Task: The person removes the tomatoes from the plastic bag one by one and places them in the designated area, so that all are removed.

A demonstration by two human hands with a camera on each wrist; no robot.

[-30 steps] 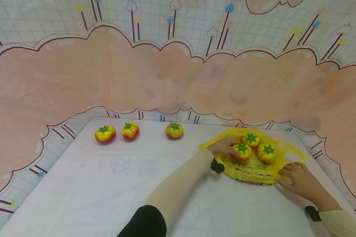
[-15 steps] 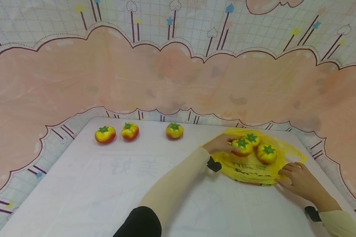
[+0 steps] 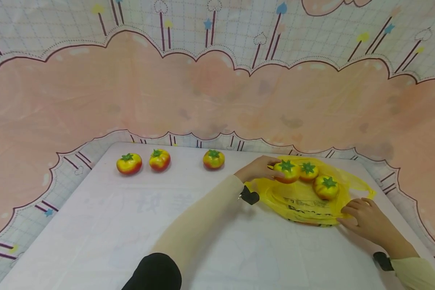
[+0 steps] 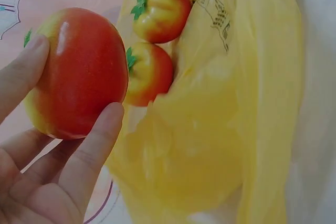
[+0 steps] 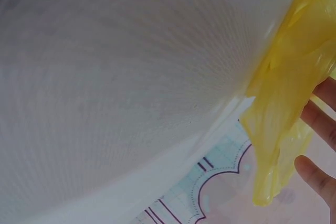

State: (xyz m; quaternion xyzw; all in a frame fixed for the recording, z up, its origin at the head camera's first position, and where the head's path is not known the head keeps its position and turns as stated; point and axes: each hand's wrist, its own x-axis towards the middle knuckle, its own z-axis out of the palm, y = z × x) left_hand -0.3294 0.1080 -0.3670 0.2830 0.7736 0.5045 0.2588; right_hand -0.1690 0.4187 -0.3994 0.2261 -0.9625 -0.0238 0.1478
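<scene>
My left hand [image 3: 258,169] grips a glossy red-and-yellow tomato [image 4: 84,72] with a green star-shaped top, above the left side of a yellow plastic bag [image 3: 308,207]. The left wrist view shows the thumb on its leafy side and other fingers around the red side. Two more tomatoes, a rear one [image 3: 308,171] and a nearer one [image 3: 326,187], rest on the bag to the right. At the bag's right front edge, my right hand [image 3: 369,223] pinches the yellow film; only some fingertips [image 5: 317,119] show in the right wrist view.
Three other tomatoes stand along the back of the white table [image 3: 130,225]: a far-left one [image 3: 129,164], one beside it [image 3: 160,160] and one near the middle [image 3: 214,159]. A patterned backdrop [image 3: 203,96] hangs close behind the table edge.
My left hand has shifted left and slightly back with its tomato, away from the two on the bag. The rear tomato shows more fully now. My right hand keeps its place.
</scene>
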